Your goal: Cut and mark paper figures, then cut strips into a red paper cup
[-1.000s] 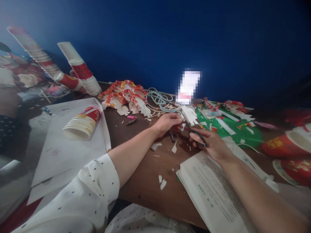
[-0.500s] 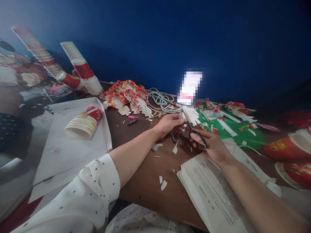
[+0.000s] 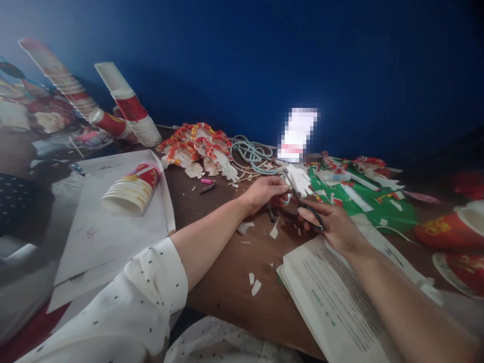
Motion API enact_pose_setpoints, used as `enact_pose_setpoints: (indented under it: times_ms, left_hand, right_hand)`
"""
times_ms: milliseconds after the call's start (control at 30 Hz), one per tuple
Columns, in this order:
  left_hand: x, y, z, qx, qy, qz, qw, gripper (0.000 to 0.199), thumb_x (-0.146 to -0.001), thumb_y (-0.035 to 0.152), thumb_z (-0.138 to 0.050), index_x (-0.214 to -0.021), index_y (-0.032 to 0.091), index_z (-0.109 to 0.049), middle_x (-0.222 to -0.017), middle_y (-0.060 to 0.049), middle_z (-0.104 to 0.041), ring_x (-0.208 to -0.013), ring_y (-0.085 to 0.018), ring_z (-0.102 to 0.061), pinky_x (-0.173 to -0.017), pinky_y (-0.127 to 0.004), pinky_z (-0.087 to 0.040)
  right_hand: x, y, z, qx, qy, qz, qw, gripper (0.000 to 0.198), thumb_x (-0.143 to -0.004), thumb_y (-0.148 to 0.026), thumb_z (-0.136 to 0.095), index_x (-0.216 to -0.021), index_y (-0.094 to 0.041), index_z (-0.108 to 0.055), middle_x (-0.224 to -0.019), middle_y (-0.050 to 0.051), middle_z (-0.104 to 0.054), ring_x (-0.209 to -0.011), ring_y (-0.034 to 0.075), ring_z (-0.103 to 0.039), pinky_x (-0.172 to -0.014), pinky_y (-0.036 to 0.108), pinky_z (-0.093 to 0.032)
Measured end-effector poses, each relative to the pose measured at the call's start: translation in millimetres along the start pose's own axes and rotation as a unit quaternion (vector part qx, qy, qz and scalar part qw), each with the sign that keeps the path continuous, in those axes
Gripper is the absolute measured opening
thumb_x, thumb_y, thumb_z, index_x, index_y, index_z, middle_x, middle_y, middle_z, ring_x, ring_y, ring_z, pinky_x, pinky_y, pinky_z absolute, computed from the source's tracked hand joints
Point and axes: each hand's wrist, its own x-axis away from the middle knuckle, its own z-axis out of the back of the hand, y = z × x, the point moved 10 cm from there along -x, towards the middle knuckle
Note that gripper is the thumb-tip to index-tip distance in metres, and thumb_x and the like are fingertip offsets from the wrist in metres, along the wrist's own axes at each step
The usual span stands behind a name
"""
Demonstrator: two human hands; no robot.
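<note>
Only the viewpoint is shifting; at one o'clock, right hand [image 3: 329,222] is gripping scissors [image 3: 319,222], left hand [image 3: 267,192] pinching a half-hidden scrap [image 3: 289,198].

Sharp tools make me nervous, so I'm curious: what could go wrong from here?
The fingers of the left hand are close to the scissors in the right hand, so a slip might nick them. Loose paper scraps are scattered over the table, so a small piece could get lost among them. The nested cups on the white sheet lie sideways, so a knock might set them rolling.
</note>
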Motion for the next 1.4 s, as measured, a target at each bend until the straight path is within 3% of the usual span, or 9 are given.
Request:
enact_pose_setpoints:
  times_ms: [600,933,1200,1400]
  left_hand:
    - [-1,-3,1,0.017,0.007,-0.004,1.0,0.019,-0.082,0.025,-0.063,-0.073,0.012,-0.053,-0.066,-0.002,-0.059,-0.054,-0.007,-0.055,-0.056,-0.023,-0.051]
    - [1,7,6,0.032,0.044,-0.045,0.998,0.018,-0.08,0.025,-0.065,-0.076,0.014,-0.051,-0.064,0.002,-0.054,-0.055,-0.007,-0.053,-0.058,-0.025,-0.052]
    - [-1,3,5,0.047,0.047,-0.055,0.996,0.021,-0.078,0.026,-0.068,-0.078,0.014,-0.051,-0.068,0.0,-0.059,-0.059,-0.009,-0.06,-0.06,-0.025,-0.053]
    - [-1,2,4,0.046,0.048,-0.046,0.997,0.02,-0.077,0.025,-0.068,-0.077,0.014,-0.051,-0.068,0.001,-0.059,-0.057,-0.008,-0.059,-0.061,-0.025,-0.053]
  right_hand:
    - [1,0,0,0.03,0.036,0.017,0.999,0.044,-0.075,-0.045,-0.07,-0.114,-0.024,-0.07,-0.069,0.001,-0.06,-0.055,0.01,-0.052,-0.048,0.022,-0.039]
    - [2,0,-4,-0.007,0.037,0.009,0.999,0.048,-0.074,-0.046,-0.072,-0.115,-0.02,-0.07,-0.064,0.0,-0.056,-0.056,0.011,-0.05,-0.05,0.024,-0.042]
    - [2,11,-10,-0.094,0.017,-0.036,0.995,0.044,-0.074,-0.045,-0.072,-0.112,-0.023,-0.07,-0.076,0.002,-0.062,-0.059,0.009,-0.053,-0.041,0.017,-0.027]
    - [2,10,-9,-0.086,0.016,-0.024,0.996,0.044,-0.074,-0.045,-0.071,-0.112,-0.022,-0.069,-0.075,0.003,-0.062,-0.06,0.009,-0.054,-0.041,0.018,-0.029]
